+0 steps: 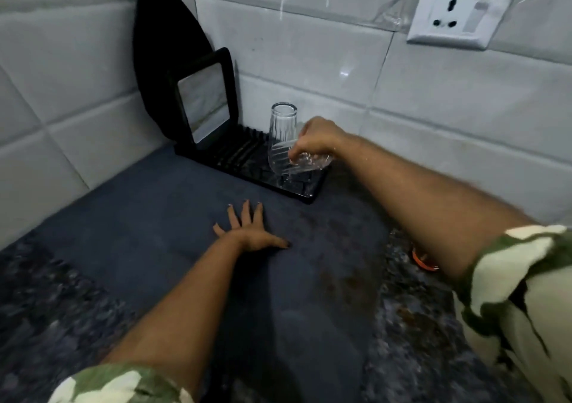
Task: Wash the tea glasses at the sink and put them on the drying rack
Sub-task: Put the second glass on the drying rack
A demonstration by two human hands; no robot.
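A black drying rack [238, 158] sits in the corner of the counter against the tiled wall. One clear tea glass [282, 121] stands upside down on it. My right hand [315, 138] grips a second clear ribbed tea glass [297, 162], tilted on its side just above the rack's near end, right beside the standing glass. My left hand [247, 232] rests flat on the dark mat in front of the rack, fingers spread, holding nothing.
A dark blue mat [154, 232] covers the speckled granite counter [46, 309]. A black board [164, 46] and a black-framed mirror [204, 102] lean in the corner behind the rack. A wall socket [461, 12] is at upper right. An orange object [422, 262] peeks under my right forearm.
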